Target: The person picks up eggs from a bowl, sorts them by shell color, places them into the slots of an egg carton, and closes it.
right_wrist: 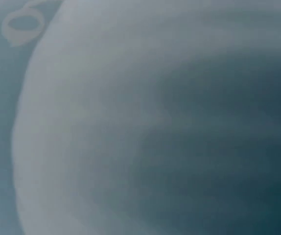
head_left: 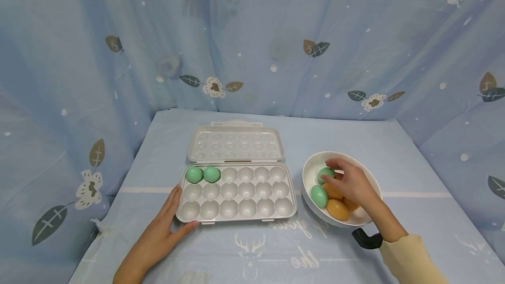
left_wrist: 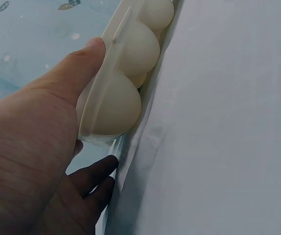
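Note:
A pale grey egg box (head_left: 236, 203) lies with its lid (head_left: 236, 143) folded back, and two green eggs (head_left: 203, 174) sit in its back-left cups. My left hand (head_left: 161, 227) spans the near-left corner, thumb at the front edge and straight fingers along the left side. Its thumb presses the rim in the left wrist view, where the lower fingers are loose. Over the white bowl (head_left: 309, 165) my right hand (head_left: 353, 183) pinches a green egg (head_left: 325, 173) between thumb and fingers. Another green egg (head_left: 318, 196) and several orange eggs (head_left: 338, 209) lie in the bowl, partly hidden by the hand.
Pale blue printed cloth (head_left: 252, 257) covers the table, and a patterned blue curtain (head_left: 252, 47) hangs behind and at both sides. A black wrist mount (head_left: 367, 239) is beneath the right wrist. The right wrist view is blurred, mostly the bowl's pale wall (right_wrist: 47, 122).

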### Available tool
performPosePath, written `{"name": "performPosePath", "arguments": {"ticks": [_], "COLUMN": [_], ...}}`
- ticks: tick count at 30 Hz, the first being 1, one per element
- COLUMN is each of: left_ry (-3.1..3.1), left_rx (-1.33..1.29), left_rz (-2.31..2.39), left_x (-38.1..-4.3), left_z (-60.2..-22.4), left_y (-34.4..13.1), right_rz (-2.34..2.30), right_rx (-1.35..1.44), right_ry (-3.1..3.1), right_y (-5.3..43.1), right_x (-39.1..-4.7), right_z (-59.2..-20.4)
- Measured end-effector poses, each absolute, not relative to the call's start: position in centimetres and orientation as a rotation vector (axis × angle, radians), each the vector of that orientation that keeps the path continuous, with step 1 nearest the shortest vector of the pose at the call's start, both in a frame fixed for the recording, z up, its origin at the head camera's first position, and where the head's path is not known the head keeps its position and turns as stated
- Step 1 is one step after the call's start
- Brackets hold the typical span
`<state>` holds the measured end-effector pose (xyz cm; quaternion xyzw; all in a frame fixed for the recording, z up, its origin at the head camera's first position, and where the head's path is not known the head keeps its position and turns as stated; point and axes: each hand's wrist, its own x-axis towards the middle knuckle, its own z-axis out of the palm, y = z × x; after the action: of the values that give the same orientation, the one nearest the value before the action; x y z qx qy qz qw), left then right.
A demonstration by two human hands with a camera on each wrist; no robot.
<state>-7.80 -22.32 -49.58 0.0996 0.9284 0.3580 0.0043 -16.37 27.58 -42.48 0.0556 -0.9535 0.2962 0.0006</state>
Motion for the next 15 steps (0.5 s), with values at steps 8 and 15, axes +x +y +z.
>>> {"name": "performPosePath", "arguments": {"ticks": [8, 15], "left_ry": [2.92, 2.931], "left_rx": [0.33, 0.342], "left_rz": [1.134, 1.142], "left_x": [-7.8, -7.8], "left_z": [-49.7, -49.9], "left_y": [-22.4, -22.4], "right_rz": [0.929, 1.011], "right_rx": [0.164, 0.199], "right_ry": [-3.079, -3.095], "right_y": [27.4, 26.6], "right_x": [-16.4, -16.3], "right_z": [-42.9, -43.1]}}
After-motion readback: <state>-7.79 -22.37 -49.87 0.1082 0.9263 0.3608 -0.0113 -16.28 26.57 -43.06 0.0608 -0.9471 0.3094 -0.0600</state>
